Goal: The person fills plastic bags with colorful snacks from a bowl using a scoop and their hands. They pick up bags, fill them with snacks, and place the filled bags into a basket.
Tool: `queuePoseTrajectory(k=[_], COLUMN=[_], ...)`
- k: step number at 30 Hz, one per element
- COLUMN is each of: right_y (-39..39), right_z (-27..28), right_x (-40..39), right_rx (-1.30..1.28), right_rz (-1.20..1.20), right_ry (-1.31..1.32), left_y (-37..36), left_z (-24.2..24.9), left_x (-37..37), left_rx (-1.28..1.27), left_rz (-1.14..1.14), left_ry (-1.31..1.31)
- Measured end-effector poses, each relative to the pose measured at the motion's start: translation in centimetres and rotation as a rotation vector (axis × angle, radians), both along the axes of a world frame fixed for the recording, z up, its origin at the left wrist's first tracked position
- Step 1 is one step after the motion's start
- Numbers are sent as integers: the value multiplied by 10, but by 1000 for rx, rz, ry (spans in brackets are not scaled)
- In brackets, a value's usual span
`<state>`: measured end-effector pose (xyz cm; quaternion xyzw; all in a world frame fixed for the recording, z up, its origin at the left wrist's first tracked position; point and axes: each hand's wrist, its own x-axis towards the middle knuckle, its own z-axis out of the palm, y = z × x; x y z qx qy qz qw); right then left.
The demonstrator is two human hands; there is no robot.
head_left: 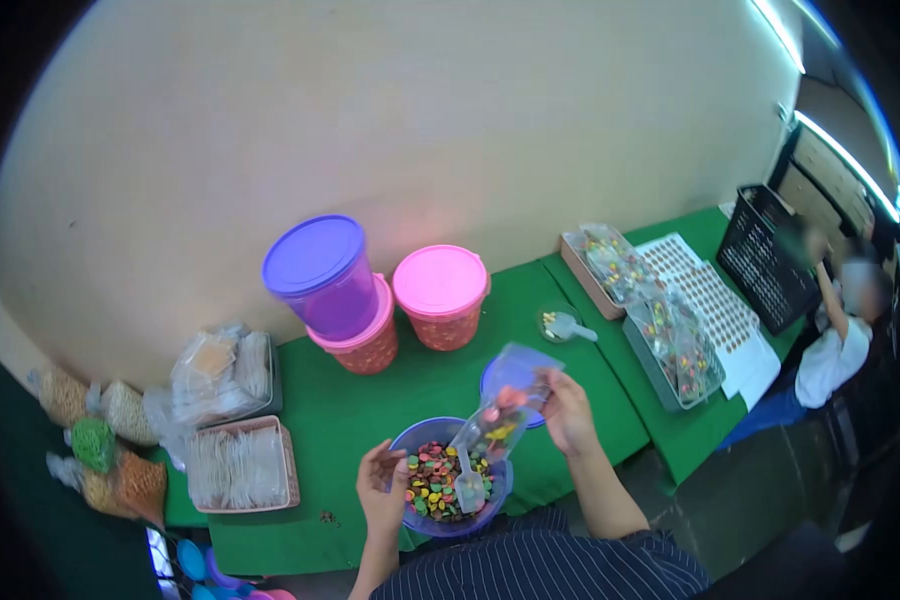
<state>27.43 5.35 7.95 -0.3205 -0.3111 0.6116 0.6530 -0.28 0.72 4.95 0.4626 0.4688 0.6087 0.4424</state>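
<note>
A purple bowl point(502, 508) on the green table is filled with small round pieces point(432, 485) in yellow, green, pink and brown. A clear plastic scoop point(469, 490) rests on these pieces. My right hand point(568, 412) pinches the top of a clear plastic bag point(490, 425), which hangs over the bowl with some coloured pieces inside. My left hand point(378, 478) is at the bowl's left rim, fingers apart and slightly bent, with nothing seen in it. Behind the bag, a blue-purple round rim point(540, 418) shows in part.
Lidded tubs point(440, 300) stand near the wall. Baskets of flat bags point(238, 465) lie at left, beside bags of dry goods point(140, 485). On the right are baskets of filled bags point(675, 345), a small dish with a scoop point(567, 327), sheets of brown dots point(715, 310), a black crate point(765, 255) and another person point(835, 360).
</note>
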Motion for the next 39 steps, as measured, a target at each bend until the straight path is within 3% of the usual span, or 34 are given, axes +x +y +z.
queuePoseTrajectory(k=[1,3,5,6,8,11,14,17,19,21,24,25,27,29,31,32,34,35,36,37,38,39], right_y=[2,1,-6,-9,-12,-18,-28,-47,-47,-47,-28,-16,2,6,-5,-16,-32,-38,-44,-42,-40,-36], right_z=[8,2,-3,-1,-3,-8,-4,-4,-9,-10,-14,-15,-32,-62,-85,-94,-107,-121,-140,-150,-158,-163], right_x=[3,4,-2,-9,-17,-23,-43,-53,-36,-20,28,55,125,201,259,276,300,309,315,320,320,319], right_rx=[-19,-5,-66,-74,-76,-88,149,161,224,290,197,160,99,-132,-226,-231,-578,-576,-563,-528,-516,-501], right_rz=[-112,-89,94,127,151,148,134,62,349,96,-475,-699,-1142,-1352,-1450,-1449,-1365,-1379,-1274,-1168,-1128,-1079], right_ry=[101,44,-76,-79,-148,-201,-168,-376,-845,-947,-1018,-1162,-1439,-1471,-1339,-1337,-1636,-1627,-1654,-1685,-1551,-1420], left_y=[0,-2,-6,-8,-11,-15,-14,-7,-9,-9,-6,0,16,26,40,40,34,31,31,29,21,14], left_z=[-3,0,12,8,-5,-15,-14,-11,-8,-1,12,5,-11,-18,-47,-50,-52,-57,-71,-91,-108,-121], left_x=[3,14,29,31,34,33,27,21,23,29,15,-1,-41,-77,-144,-174,-219,-238,-261,-282,-288,-283], left_rx=[-10,-13,33,33,-84,-184,-156,-101,-45,-52,126,167,171,244,258,198,117,95,110,-72,-283,-294], left_rz=[-73,-157,-390,-392,-622,-578,-491,-431,-481,-519,-304,-219,-103,71,229,361,604,714,715,786,856,879], left_ry=[24,26,78,70,68,58,-37,-34,-108,-177,18,89,2,3,87,252,658,901,890,1091,1279,1249])
